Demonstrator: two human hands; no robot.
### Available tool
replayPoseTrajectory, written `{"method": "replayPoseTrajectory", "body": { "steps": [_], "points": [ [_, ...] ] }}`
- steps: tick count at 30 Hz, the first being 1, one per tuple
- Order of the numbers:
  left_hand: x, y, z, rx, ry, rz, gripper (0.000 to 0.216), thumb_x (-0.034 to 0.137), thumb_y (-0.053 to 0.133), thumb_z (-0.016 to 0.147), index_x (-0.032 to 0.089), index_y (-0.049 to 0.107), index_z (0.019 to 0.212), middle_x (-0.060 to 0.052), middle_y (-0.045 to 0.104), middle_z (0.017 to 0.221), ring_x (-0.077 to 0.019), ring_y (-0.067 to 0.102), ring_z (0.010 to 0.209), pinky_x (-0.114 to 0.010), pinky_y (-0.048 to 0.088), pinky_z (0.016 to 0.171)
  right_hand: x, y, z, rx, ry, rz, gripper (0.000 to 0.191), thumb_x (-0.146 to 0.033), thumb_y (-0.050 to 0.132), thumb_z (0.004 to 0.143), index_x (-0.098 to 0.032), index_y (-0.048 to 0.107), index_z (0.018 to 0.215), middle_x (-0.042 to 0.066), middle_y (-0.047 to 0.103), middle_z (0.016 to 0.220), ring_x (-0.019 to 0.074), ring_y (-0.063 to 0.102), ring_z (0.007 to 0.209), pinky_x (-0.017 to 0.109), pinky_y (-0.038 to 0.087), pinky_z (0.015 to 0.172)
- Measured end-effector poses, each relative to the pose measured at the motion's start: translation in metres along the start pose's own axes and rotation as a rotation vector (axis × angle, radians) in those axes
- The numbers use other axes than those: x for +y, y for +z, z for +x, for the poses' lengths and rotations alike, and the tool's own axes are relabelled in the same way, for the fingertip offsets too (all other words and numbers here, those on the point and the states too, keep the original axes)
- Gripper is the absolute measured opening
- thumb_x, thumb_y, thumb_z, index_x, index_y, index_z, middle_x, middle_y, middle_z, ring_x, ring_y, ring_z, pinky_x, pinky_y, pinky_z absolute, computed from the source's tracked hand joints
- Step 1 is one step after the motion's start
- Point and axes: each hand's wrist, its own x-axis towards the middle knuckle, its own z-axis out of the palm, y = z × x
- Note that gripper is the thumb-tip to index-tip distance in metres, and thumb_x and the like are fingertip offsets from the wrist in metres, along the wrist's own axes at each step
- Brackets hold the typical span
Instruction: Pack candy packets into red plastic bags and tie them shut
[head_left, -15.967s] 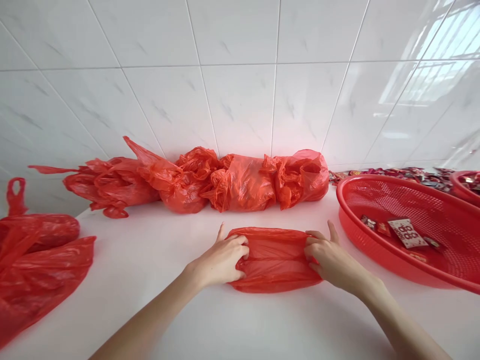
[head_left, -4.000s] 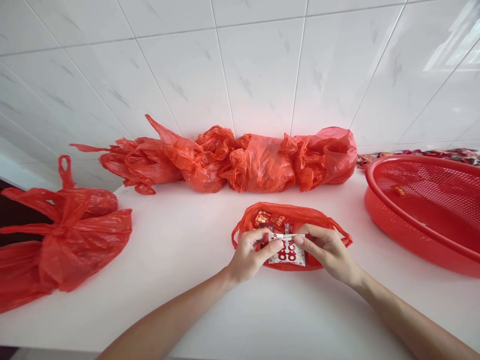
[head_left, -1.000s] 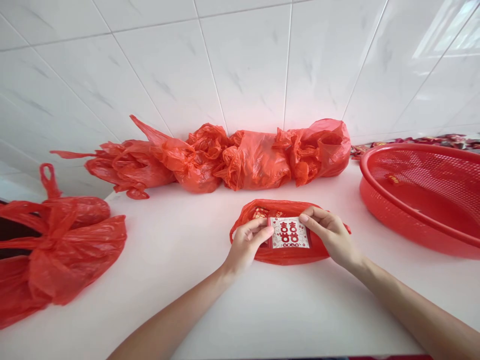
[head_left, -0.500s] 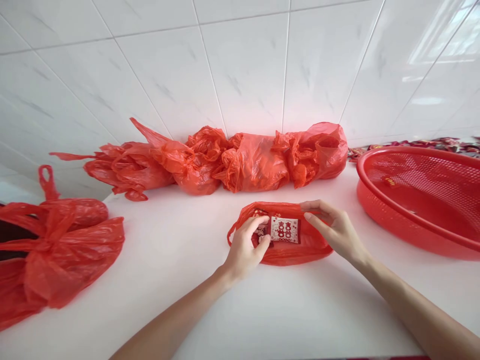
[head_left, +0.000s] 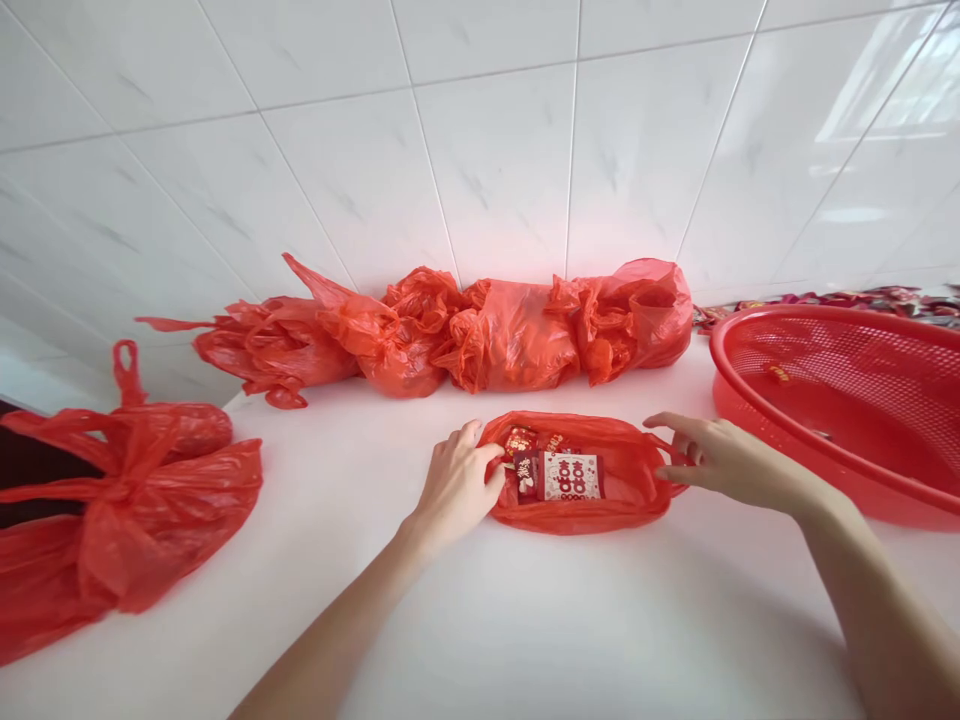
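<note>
A small red plastic bag point(head_left: 626, 505) lies open on the white counter in front of me. Inside it rest a white packet with red characters point(head_left: 571, 476) and several small red candies point(head_left: 520, 441). My left hand point(head_left: 455, 489) is at the bag's left rim, fingers curled on the plastic. My right hand point(head_left: 720, 461) is at the bag's right end, its fingers pinching the red handle there.
A row of filled, tied red bags point(head_left: 480, 335) lines the tiled wall. More red bags point(head_left: 127, 490) sit at the left counter edge. A large red mesh basket point(head_left: 847, 405) stands at the right, with scattered candy wrappers point(head_left: 825, 300) behind it.
Both hands let go of the white packet, which now lies inside the bag. My hands moved apart to the bag's two ends.
</note>
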Motion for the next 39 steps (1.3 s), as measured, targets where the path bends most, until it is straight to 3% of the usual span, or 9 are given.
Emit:
{"method": "replayPoseTrajectory", "body": {
  "steps": [3, 6, 9, 12, 18, 22, 28, 34, 39],
  "points": [
    [-0.004, -0.010, 0.001, -0.172, -0.064, -0.096, 0.034, 0.026, 0.050, 0.096, 0.020, 0.071, 0.123, -0.016, 0.064, 0.122, -0.0295, 0.070, 0.103, -0.046, 0.056, 0.091, -0.002, -0.004, 0.000, 0.038, -0.022, 0.198, 0.038, -0.045, 0.062, 0.082, -0.021, 0.066, 0.111, 0.000, 0.064, 0.062, 0.0226, 0.066, 0.060, 0.036, 0.053, 0.059],
    [-0.007, -0.024, 0.003, -0.187, -0.064, -0.174, 0.041, 0.022, 0.051, 0.093, 0.020, 0.065, 0.133, -0.014, 0.067, 0.115, -0.0288, 0.070, 0.106, -0.045, 0.055, 0.095, -0.008, -0.010, 0.001, 0.140, -0.106, 0.467, 0.041, -0.049, 0.069, 0.082, -0.021, 0.066, 0.112, -0.003, 0.057, 0.059, 0.0175, 0.059, 0.054, 0.034, 0.052, 0.057],
    [-0.012, -0.043, 0.006, -0.077, -0.029, -0.274, 0.046, 0.015, 0.053, 0.087, 0.020, 0.066, 0.131, -0.013, 0.069, 0.121, -0.0285, 0.067, 0.114, -0.046, 0.053, 0.102, -0.015, -0.020, 0.002, 0.180, -0.206, 0.662, 0.043, -0.048, 0.075, 0.082, -0.022, 0.068, 0.115, -0.001, 0.064, 0.067, 0.0150, 0.057, 0.055, 0.032, 0.049, 0.056],
    [-0.015, -0.069, 0.011, 0.095, 0.037, -0.445, 0.037, 0.020, 0.058, 0.086, 0.021, 0.072, 0.119, -0.011, 0.069, 0.125, -0.0271, 0.069, 0.113, -0.044, 0.055, 0.100, -0.028, -0.034, 0.004, 0.243, -0.262, 0.792, 0.037, -0.042, 0.080, 0.080, -0.024, 0.072, 0.111, 0.000, 0.068, 0.072, 0.0144, 0.057, 0.060, 0.030, 0.047, 0.055],
    [0.005, -0.129, 0.019, 0.475, 0.071, -0.892, 0.024, 0.030, 0.075, 0.079, 0.020, 0.076, 0.101, -0.010, 0.070, 0.125, -0.0151, 0.071, 0.071, -0.036, 0.063, 0.075, -0.069, -0.064, 0.012, 0.386, -0.398, 0.972, 0.025, -0.031, 0.083, 0.076, -0.029, 0.075, 0.100, 0.000, 0.071, 0.082, 0.0153, 0.062, 0.070, 0.031, 0.053, 0.066],
    [0.022, -0.153, 0.024, 0.635, 0.165, -1.110, 0.015, 0.023, 0.077, 0.077, 0.020, 0.076, 0.092, -0.006, 0.072, 0.117, -0.0155, 0.073, 0.077, -0.037, 0.063, 0.085, -0.099, -0.078, 0.014, 0.480, -0.529, 0.990, 0.025, -0.027, 0.077, 0.078, -0.032, 0.074, 0.103, 0.000, 0.072, 0.090, 0.0170, 0.064, 0.075, 0.035, 0.056, 0.075],
    [0.045, -0.158, 0.025, 0.644, 0.313, -1.104, 0.011, 0.021, 0.078, 0.079, 0.020, 0.076, 0.090, -0.005, 0.071, 0.118, -0.0182, 0.075, 0.086, -0.036, 0.063, 0.088, -0.128, -0.078, 0.013, 0.527, -0.636, 0.959, 0.023, -0.027, 0.075, 0.082, -0.029, 0.073, 0.106, 0.001, 0.074, 0.091, 0.0178, 0.069, 0.080, 0.034, 0.058, 0.078],
    [0.072, -0.138, 0.031, 0.536, 0.337, -1.083, 0.024, 0.024, 0.078, 0.084, 0.022, 0.072, 0.107, -0.007, 0.069, 0.121, -0.0206, 0.074, 0.098, -0.034, 0.062, 0.089, -0.140, -0.060, 0.011, 0.538, -0.703, 0.651, 0.030, -0.043, 0.072, 0.091, -0.028, 0.070, 0.117, 0.005, 0.076, 0.102, 0.0243, 0.073, 0.096, 0.040, 0.061, 0.085],
    [0.088, -0.123, 0.041, 0.556, 0.361, -1.040, 0.037, 0.032, 0.080, 0.084, 0.025, 0.068, 0.118, -0.007, 0.072, 0.119, -0.0213, 0.074, 0.099, -0.034, 0.062, 0.088, -0.149, -0.049, 0.009, 0.567, -0.807, 0.463, 0.028, -0.041, 0.067, 0.095, -0.032, 0.069, 0.121, 0.006, 0.075, 0.117, 0.0282, 0.069, 0.113, 0.046, 0.058, 0.097]
  ]
}}
